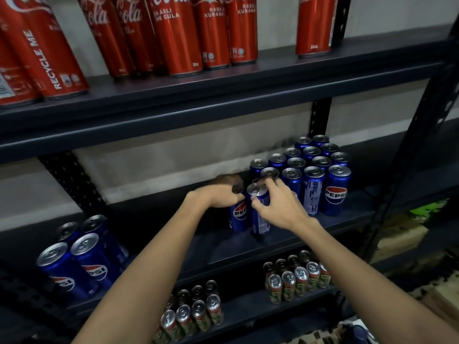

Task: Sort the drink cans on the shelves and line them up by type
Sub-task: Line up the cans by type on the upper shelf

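Near-left cluster: four blue aluminium Pepsi cans point(82, 259) stand together at the middle shelf's point(285, 240) left end, well apart from my hands.
Left hand point(221, 197): fingers curled over the top of one blue Pepsi can point(239, 217), gripping it.
Right hand point(278, 207): fingers wrapped round the neighbouring blue can point(259, 219), just beside the first.
Right block: a blue Pepsi can group point(313, 170) stands in rows, touching.
Top shelf: tall red Coca-Cola cans point(173, 38).
Bottom shelf: green-and-red cans point(295, 279) in two clusters.
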